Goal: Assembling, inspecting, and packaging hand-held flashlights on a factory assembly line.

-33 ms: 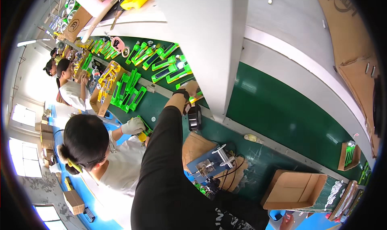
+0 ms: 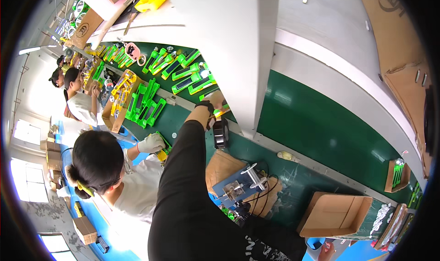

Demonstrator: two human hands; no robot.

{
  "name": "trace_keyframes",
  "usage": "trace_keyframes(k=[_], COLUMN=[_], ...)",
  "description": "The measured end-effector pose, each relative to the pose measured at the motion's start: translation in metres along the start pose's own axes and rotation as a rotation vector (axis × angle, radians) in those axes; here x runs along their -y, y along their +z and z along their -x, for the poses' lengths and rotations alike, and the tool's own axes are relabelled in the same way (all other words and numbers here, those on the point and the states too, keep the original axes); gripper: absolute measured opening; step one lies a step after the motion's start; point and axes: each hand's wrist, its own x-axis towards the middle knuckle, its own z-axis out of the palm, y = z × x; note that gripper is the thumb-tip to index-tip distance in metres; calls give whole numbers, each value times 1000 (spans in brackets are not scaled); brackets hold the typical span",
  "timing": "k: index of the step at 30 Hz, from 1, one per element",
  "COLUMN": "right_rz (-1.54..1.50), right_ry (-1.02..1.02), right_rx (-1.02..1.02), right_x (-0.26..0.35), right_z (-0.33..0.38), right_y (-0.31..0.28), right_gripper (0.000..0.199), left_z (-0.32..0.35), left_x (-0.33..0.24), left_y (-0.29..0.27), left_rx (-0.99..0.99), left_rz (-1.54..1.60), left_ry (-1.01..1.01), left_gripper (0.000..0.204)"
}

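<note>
My left arm, in a black sleeve, stretches far across the green bench. My left hand is at the near end of a row of green and yellow lamps with dark panels. One green and yellow lamp shows right beneath it. The white post hides part of this hand, so its fingers' grip is not visible. Low at the right, by the bench's near edge, my right hand is partly cut off by the picture's edge. Its fingers look curled; what they hold cannot be made out.
A white post rises beside my left hand. Nearer stand a black device, a spool fixture with cables and an open cardboard box. At my left sits a co-worker, whose gloved hand holds a green and yellow lamp.
</note>
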Motion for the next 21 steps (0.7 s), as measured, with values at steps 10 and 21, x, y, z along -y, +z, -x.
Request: trace_keyframes(k=[10, 21], right_rz=[633, 632], right_ry=[-81, -170], right_rx=[-31, 63], right_x=[72, 64], right_z=[32, 52], right_y=[47, 63], right_gripper=[36, 26], left_z=[-10, -25], left_x=[8, 4], left_y=[-7, -37], left_rx=[-64, -173], left_rz=[-98, -214], left_ry=[46, 104], left_gripper=[73, 74])
